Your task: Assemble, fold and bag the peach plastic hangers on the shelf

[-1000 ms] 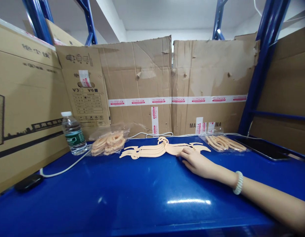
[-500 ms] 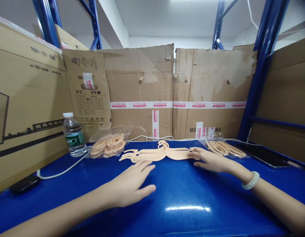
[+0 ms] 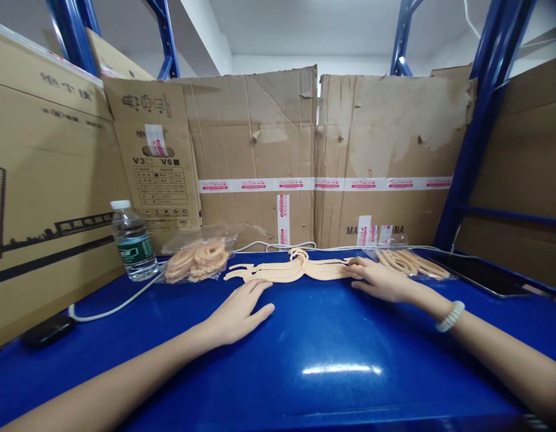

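Observation:
A bundle of pale beige cords (image 3: 282, 271) lies across the blue table, drawn together near its middle, with curled ends at the top and loose ends spread to the left. My left hand (image 3: 236, 313) rests palm down at the bundle's front left edge, fingers stretched out and thumb apart. On the bundle's right end lie the fingers of my right hand (image 3: 382, 281), extended and covering part of the cords. A bracelet (image 3: 451, 316) circles my right wrist. Neither hand shows a grip on anything.
Clear plastic bags of similar beige cords, one at left (image 3: 201, 258) and one at right (image 3: 408, 263), flank the bundle. A water bottle (image 3: 134, 243), black device (image 3: 48, 331), white cable (image 3: 111, 315) and dark tablet-like slab (image 3: 480, 276) sit around. Cardboard boxes (image 3: 255, 150) wall the back.
My left hand has come forward and slightly left, up to the front edge of the cords. My right hand stays at the right end. The view has tilted slightly.

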`<state>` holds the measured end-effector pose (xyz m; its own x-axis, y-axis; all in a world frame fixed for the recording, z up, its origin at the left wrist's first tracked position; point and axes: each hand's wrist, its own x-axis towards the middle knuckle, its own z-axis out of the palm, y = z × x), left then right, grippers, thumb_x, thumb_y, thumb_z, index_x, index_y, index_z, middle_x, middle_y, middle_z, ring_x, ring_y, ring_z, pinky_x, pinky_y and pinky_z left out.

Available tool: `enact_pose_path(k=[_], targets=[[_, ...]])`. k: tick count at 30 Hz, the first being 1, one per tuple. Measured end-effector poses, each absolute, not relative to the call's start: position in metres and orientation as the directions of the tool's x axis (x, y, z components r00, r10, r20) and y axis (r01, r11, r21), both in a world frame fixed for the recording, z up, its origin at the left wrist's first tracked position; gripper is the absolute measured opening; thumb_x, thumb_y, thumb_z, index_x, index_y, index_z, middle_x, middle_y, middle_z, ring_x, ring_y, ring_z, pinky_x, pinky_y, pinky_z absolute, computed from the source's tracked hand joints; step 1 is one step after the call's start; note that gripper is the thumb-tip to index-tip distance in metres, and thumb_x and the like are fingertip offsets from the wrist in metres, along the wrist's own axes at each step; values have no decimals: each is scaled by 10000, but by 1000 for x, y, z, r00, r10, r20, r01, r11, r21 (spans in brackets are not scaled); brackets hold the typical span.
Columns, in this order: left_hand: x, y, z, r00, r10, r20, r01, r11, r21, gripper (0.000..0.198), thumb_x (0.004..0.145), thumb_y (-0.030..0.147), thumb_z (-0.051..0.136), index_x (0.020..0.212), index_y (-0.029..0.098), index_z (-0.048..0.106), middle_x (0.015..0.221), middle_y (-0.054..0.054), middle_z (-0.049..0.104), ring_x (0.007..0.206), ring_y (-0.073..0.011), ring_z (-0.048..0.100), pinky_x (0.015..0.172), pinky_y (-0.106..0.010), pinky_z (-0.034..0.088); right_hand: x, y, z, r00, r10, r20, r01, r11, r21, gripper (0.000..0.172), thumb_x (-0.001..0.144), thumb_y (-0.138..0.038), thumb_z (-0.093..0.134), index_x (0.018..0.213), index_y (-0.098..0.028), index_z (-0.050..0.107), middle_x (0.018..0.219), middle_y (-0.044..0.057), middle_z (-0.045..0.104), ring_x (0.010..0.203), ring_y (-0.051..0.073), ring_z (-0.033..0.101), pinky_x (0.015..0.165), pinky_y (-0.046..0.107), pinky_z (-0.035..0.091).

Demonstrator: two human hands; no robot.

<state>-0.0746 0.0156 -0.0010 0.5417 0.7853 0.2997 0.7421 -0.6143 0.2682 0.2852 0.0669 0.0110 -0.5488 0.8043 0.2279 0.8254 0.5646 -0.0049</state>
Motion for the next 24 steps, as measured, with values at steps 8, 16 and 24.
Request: enact_pose_path(k=[8,16,24], targets=[[-68,7,1,553,735,391,654,-675,342,276,863,256,502,1125,199,569,1170,-86,618,1107,-245,548,979,-402,421,280,70,7,-570,743,350,790,612,-12,299,862,-184,493,1122,-160,638,1070,133,638,1031,267,560,913,418,446],[-62,-8,9,564,718,407,540,-694,476,237,857,224,490,1072,214,590,982,-37,682,929,-196,622,862,-330,474,273,73,-1,-574,732,366,783,622,-17,210,852,-148,494,952,-176,676,920,104,657,933,234,570,868,370,436],[-61,-5,5,488,826,284,400,-500,768,261,818,266,540,1066,198,585,1006,-62,667,967,-201,622,849,-333,500,272,59,12,-508,797,327,768,591,-247,103,724,-144,524,758,-169,618,719,45,654,662,182,598,624,275,450]])
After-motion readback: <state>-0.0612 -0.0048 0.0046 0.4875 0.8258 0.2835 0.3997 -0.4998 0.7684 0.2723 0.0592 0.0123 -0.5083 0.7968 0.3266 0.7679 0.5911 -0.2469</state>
